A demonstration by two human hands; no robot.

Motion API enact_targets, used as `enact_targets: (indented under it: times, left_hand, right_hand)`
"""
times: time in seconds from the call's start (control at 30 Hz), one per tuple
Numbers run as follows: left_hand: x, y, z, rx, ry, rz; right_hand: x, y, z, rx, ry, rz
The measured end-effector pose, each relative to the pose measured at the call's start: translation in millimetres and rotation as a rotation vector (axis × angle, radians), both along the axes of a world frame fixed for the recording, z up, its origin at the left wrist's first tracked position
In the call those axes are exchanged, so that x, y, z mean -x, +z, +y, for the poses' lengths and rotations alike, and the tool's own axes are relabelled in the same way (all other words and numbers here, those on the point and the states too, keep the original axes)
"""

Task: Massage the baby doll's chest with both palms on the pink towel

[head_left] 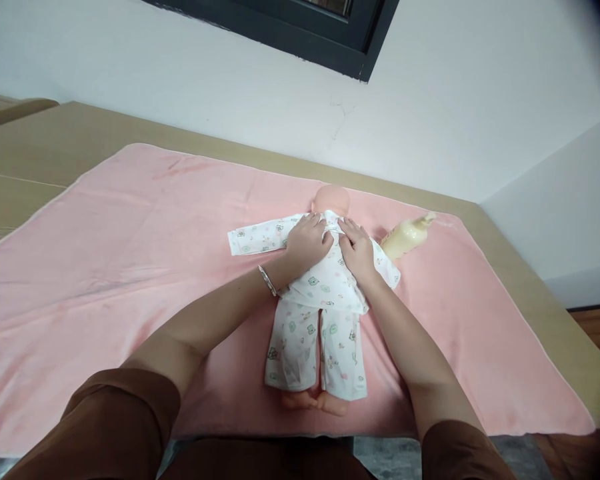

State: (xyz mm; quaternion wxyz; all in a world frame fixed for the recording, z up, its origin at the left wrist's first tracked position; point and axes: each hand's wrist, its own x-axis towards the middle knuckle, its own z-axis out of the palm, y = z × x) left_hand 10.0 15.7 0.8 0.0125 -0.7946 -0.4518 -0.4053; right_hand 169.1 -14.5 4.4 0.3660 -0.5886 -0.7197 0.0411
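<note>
A baby doll (331, 199) lies on the pink blanket (180, 220), its head toward the wall and its bare feet toward me. It wears a white printed top (323, 283) and matching trousers (295, 347). My left hand (309, 245) lies flat on the upper part of the top, fingers stretched toward the collar. Opposite it, my right hand (357, 248) rests on the other shoulder with its fingers extended. Both hands touch the cloth and neither grips anything I can see. The doll's face does not show.
A pale yellow pump bottle (407, 238) lies on its side just right of the doll's sleeve. The wooden table (95, 127) borders the blanket and meets a white wall (260, 93). A dark window frame (330, 47) is set above.
</note>
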Motion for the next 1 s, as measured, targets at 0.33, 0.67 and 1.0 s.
enact_targets:
  times: [0.33,0.67,1.0]
  left_hand:
    - [-1,-4.9,-3,-0.013,0.016,-0.094]
    - [0,-0.7,-3,0.033,0.045,-0.029]
    - [3,1.5,5,0.149,-0.038,0.054]
  right_hand:
    - [3,-5.9,-4,-0.132,-0.054,0.081]
    - [2,0.3,-2,-0.012,-0.035,-0.053]
    - [-5,-0.5,6,0.088,0.006,-0.138]
